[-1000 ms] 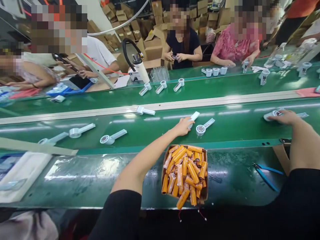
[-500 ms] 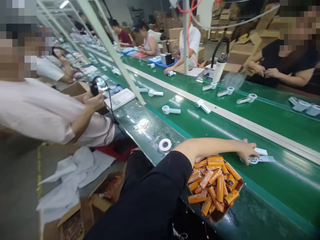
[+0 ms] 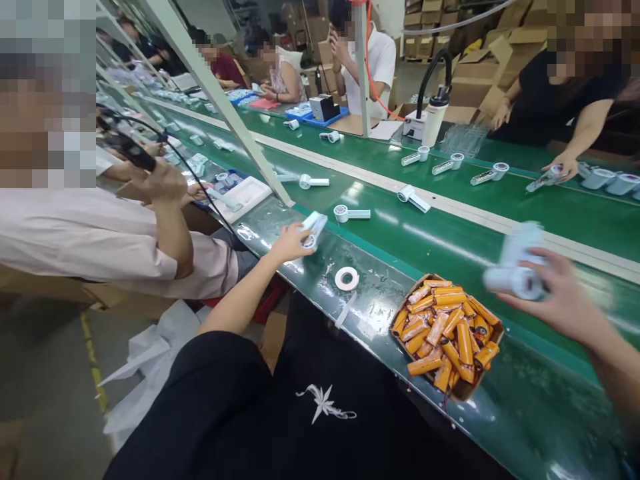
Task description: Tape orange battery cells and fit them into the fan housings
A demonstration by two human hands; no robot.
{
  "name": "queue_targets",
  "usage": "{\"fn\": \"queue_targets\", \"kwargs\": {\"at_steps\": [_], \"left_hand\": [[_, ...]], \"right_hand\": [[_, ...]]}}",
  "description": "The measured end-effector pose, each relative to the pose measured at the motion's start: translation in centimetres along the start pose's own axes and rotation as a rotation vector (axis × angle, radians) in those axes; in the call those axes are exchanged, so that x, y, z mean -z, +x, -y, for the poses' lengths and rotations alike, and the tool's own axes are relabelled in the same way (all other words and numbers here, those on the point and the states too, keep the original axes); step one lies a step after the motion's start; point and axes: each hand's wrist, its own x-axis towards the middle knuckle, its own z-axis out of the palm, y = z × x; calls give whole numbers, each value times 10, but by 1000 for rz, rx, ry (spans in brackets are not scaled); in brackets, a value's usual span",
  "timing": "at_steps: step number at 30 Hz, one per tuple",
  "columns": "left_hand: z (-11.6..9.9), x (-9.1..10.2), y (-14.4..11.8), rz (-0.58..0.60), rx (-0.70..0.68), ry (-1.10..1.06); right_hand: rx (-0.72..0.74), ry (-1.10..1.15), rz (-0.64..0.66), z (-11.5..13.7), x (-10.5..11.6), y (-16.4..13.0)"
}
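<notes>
The left hand [image 3: 293, 241] is closed around a pale blue-white casing [image 3: 315, 230], held over the desk [image 3: 377, 293] with its round end by the fingers; whether it rests on the surface I cannot tell. The right hand [image 3: 565, 293], well apart on the other side, grips pale casings [image 3: 523, 273] too blurred to count, above the green belt [image 3: 450, 247]. Between the hands, nearer the right one, a cardboard box [image 3: 470, 392] on the desk is heaped with orange cylinders [image 3: 465, 343]. A white ring [image 3: 339, 280] lies flat just to the right of the left hand, with a pale strip [image 3: 345, 311] on the near side of it. Beyond the left hand, a ring-headed casing [image 3: 353, 213] lies on the belt; to that hand's left, a white tray [image 3: 256, 203] sits on the desk. Farther out past the right hand, a co-worker's hand [image 3: 566, 167] touches another casing [image 3: 543, 179].
</notes>
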Motion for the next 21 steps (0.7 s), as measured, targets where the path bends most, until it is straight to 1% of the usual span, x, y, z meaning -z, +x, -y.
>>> {"fn": "queue_targets", "kwargs": {"at_steps": [1, 2, 3, 4, 6, 7, 8, 10, 11, 13, 15, 16, 18, 20, 21], "left_hand": [[19, -4, -9, 2, 21, 2], [32, -8, -15, 4, 22, -1], [40, -13, -19, 5, 17, -5], [44, -18, -21, 6, 7, -11], [48, -26, -19, 2, -26, -22], [49, -29, -15, -1, -44, -26], [51, -32, -11, -2, -62, -28], [55, -37, -2, 1, -93, -29], [58, -39, 1, 6, -108, -29], [63, -44, 5, 23, -138, -33], [67, -47, 6, 47, -169, -44], [69, -47, 5, 60, -180, -51], [73, -45, 2, 87, -187, -64], [76, -39, 0, 109, -178, -68], [77, -35, 1, 109, -169, -67]], "right_hand": [[107, 75, 100, 34, 0, 8], [180, 138, 207, 74, -4, 22], [245, 194, 316, 117, -12, 39], [314, 245, 398, 162, -24, 59], [422, 315, 490, 246, -57, 98], [443, 321, 525, 282, -76, 114], [441, 310, 553, 314, -95, 128], [410, 297, 574, 362, -132, 147], [385, 290, 579, 380, -148, 152], [333, 282, 577, 407, -174, 154], [288, 273, 568, 425, -189, 151], [267, 269, 563, 431, -193, 149], [233, 264, 556, 435, -192, 147], [216, 265, 540, 426, -183, 149], [215, 266, 525, 417, -176, 150]]}}
